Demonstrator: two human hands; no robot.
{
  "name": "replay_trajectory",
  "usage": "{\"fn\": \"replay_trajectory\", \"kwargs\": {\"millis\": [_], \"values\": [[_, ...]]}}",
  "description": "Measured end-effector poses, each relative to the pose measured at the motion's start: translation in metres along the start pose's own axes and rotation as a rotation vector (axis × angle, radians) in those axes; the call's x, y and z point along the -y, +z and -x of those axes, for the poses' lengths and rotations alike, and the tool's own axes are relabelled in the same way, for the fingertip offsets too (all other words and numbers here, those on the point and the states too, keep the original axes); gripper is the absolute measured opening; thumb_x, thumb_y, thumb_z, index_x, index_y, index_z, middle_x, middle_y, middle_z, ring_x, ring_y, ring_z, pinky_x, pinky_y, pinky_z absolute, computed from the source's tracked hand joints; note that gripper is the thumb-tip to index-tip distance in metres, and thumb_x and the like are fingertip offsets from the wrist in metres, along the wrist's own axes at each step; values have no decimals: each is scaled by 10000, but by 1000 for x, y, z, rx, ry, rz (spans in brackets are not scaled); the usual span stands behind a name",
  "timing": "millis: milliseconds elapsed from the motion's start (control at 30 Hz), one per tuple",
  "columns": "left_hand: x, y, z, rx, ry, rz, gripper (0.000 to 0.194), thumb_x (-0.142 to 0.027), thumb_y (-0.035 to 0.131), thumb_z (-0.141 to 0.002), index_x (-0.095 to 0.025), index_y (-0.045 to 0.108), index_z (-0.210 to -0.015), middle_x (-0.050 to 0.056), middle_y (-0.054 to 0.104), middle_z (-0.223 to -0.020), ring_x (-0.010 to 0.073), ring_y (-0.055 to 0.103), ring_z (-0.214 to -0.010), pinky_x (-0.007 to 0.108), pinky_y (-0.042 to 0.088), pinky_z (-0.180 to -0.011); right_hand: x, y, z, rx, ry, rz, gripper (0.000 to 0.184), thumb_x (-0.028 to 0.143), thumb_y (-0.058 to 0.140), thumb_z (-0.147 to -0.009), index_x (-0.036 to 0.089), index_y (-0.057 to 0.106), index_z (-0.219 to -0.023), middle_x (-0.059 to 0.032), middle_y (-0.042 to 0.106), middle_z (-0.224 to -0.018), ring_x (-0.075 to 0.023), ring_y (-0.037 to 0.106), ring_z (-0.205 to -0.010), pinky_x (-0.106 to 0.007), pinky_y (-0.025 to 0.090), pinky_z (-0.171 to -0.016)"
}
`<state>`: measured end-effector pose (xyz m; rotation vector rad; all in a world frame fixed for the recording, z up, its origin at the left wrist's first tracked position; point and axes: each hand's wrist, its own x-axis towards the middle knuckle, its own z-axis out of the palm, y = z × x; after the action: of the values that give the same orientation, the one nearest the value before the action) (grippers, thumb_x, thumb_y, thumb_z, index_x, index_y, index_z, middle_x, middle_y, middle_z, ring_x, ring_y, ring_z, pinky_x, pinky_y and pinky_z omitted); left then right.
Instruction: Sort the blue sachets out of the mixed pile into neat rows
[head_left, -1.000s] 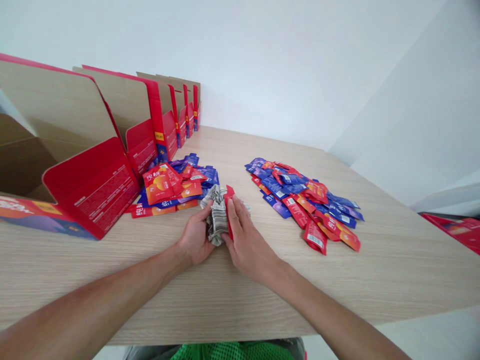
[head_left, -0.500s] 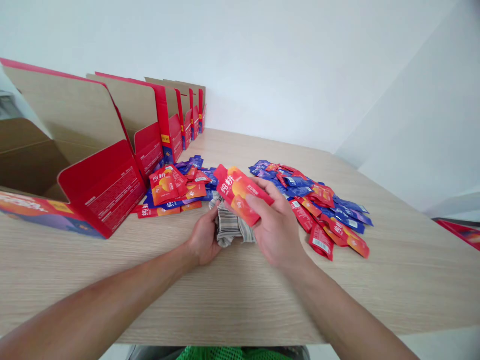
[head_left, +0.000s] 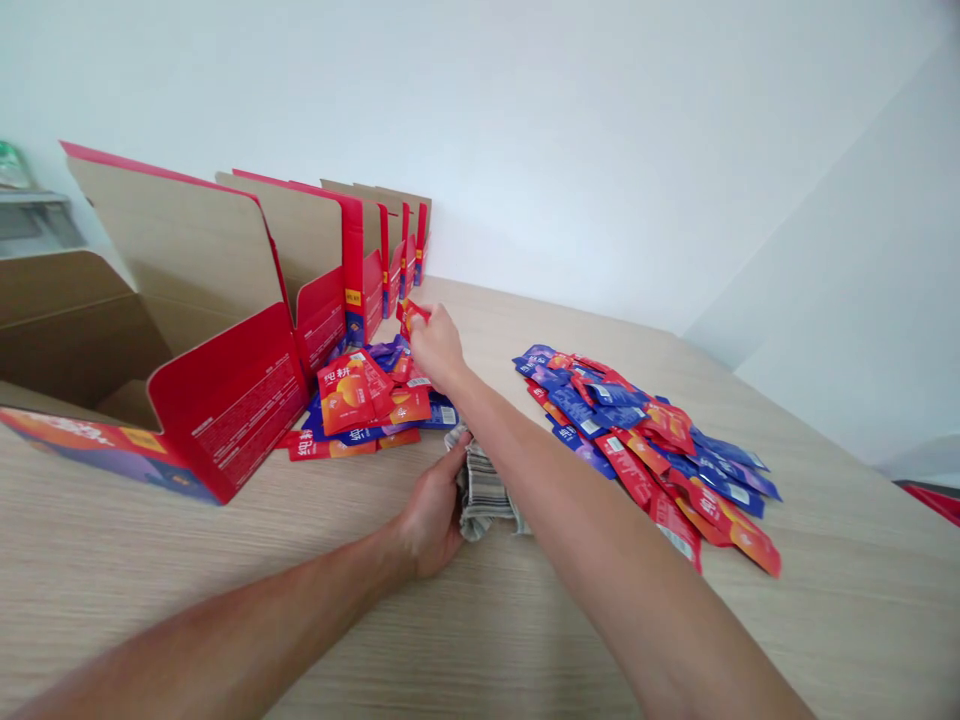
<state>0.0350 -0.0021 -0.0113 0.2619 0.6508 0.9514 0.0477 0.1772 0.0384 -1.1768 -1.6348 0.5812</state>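
My left hand (head_left: 435, 515) is closed around a bunched grey striped cloth (head_left: 486, 492) on the table. Part of the cloth is hidden behind my right forearm. My right hand (head_left: 440, 350), stretched across to the far side, grips a red and orange packet (head_left: 409, 316). That packet is above the back of the left pile of red and blue packets (head_left: 349, 395). To the right lies a second, spread-out pile of red and blue packets (head_left: 637, 430), apart from both hands.
A row of red cardboard boxes with raised flaps runs back along the left, the nearest open box (head_left: 232, 410) standing beside the left pile. Behind the wooden table (head_left: 337, 620) rises a white wall (head_left: 570, 160). A red object (head_left: 930, 500) shows at the right edge.
My right hand lifted the red packet off the cloth and carried it left and away from me to the left pile. My left hand keeps hold of the cloth. The view has shifted slightly.
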Motion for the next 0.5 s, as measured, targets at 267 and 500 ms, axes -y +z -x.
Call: {"fn": "replay_trajectory", "kwargs": {"millis": [267, 500], "values": [[0, 1, -2, -2, -4, -20, 321, -241, 460, -1034, -113, 742, -1122, 117, 817, -922, 236, 796, -850, 315, 635, -779, 19, 30, 14, 470, -360, 533, 249, 277, 436, -1112, 113, 623, -1127, -193, 744, -1125, -282, 709, -1081, -363, 507, -960], [0, 0, -4, -24, 16, -56, 327, -251, 455, -1046, -107, 743, -1106, 109, 815, -906, 221, 794, -822, 295, 641, -752, 37, -7, 43, 512, -484, 550, 338, 334, 434, -1123, 109, 612, -1301, -186, 704, -1312, -275, 689, -1193, -379, 514, -1016]]}}
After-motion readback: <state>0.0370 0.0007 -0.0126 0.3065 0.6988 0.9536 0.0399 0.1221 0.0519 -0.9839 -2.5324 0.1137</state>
